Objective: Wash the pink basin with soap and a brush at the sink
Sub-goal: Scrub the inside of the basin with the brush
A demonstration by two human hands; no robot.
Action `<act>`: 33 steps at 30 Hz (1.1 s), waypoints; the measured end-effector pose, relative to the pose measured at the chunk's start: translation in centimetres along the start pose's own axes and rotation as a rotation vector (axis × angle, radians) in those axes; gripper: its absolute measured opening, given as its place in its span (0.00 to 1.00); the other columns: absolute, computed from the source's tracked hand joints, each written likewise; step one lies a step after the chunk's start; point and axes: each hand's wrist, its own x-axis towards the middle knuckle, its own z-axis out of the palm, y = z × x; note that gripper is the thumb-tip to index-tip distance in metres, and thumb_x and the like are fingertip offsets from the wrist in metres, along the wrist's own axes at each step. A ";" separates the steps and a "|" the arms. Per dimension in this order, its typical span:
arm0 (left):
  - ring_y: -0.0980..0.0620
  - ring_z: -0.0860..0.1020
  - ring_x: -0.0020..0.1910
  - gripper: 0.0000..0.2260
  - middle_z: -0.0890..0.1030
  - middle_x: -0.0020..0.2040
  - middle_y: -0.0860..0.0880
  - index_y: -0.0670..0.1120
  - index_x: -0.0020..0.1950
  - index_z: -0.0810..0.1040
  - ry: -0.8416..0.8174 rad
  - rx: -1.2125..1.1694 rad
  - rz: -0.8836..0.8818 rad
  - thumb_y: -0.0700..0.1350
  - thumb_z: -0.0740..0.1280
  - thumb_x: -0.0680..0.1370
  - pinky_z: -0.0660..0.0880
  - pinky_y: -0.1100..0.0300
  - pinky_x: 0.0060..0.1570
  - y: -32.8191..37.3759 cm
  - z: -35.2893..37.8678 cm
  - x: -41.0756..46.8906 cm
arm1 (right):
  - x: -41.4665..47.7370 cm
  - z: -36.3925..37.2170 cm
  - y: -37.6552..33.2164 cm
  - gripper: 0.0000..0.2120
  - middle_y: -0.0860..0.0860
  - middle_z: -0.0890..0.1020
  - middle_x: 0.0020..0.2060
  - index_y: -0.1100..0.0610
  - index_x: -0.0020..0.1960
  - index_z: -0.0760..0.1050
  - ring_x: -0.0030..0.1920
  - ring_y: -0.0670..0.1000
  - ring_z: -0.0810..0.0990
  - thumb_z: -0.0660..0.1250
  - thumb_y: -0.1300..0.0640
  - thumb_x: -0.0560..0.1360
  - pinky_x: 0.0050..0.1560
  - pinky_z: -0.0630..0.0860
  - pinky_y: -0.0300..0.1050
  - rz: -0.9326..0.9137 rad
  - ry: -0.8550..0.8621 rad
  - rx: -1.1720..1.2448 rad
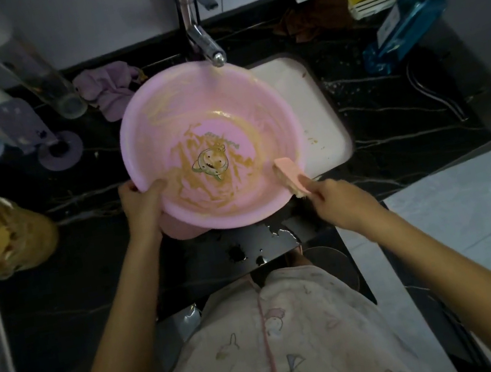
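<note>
While brown-yellow residue (189, 153) streaks the pink basin (256, 108), washing is judged to be at an early stage
Left hand (142, 202) grips the near-left rim; the basin sits over the white sink (307, 99), below the faucet (206, 43), set in the dark desk (396, 116). Right hand (336, 194) holds the pink brush (289, 174), its head at the near-right rim. No lather or running water shows; scrubbing the floor and walls, then rinsing, remain

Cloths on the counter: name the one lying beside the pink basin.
The purple cloth, left of the faucet, beside the pink basin; the brown cloth lies apart, back right.
</note>
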 end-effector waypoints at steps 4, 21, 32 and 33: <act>0.47 0.76 0.49 0.20 0.77 0.54 0.41 0.36 0.64 0.71 -0.061 0.103 0.047 0.39 0.68 0.73 0.75 0.59 0.42 3.5 -0.5 3.8 | 0.5 0.2 0.1 0.25 0.58 0.78 0.54 0.45 0.75 0.56 0.50 0.58 0.78 0.53 0.54 0.80 0.47 0.77 0.52 -0.045 0.007 -0.074; 0.50 0.80 0.44 0.18 0.81 0.47 0.44 0.40 0.53 0.78 0.353 -0.326 0.079 0.29 0.59 0.67 0.78 0.58 0.44 -3.1 2.5 -0.9 | 2.3 1.4 -7.5 0.21 0.51 0.71 0.69 0.49 0.72 0.67 0.67 0.53 0.71 0.56 0.55 0.79 0.65 0.69 0.46 -0.196 -0.350 0.141; 0.57 0.80 0.40 0.17 0.81 0.42 0.52 0.45 0.49 0.78 0.372 -0.313 0.156 0.29 0.59 0.68 0.77 0.63 0.41 -1.8 3.4 -2.4 | 4.8 -0.5 -8.0 0.19 0.53 0.74 0.63 0.53 0.69 0.66 0.62 0.56 0.73 0.56 0.58 0.78 0.55 0.71 0.47 -0.067 -0.257 -0.472; 0.58 0.80 0.39 0.17 0.81 0.41 0.53 0.45 0.49 0.78 0.371 -0.304 0.156 0.29 0.59 0.68 0.77 0.63 0.41 -1.6 3.4 -2.5 | 4.1 0.2 -9.0 0.20 0.54 0.74 0.63 0.54 0.69 0.66 0.61 0.56 0.74 0.56 0.59 0.78 0.54 0.71 0.47 -0.139 -0.328 -0.378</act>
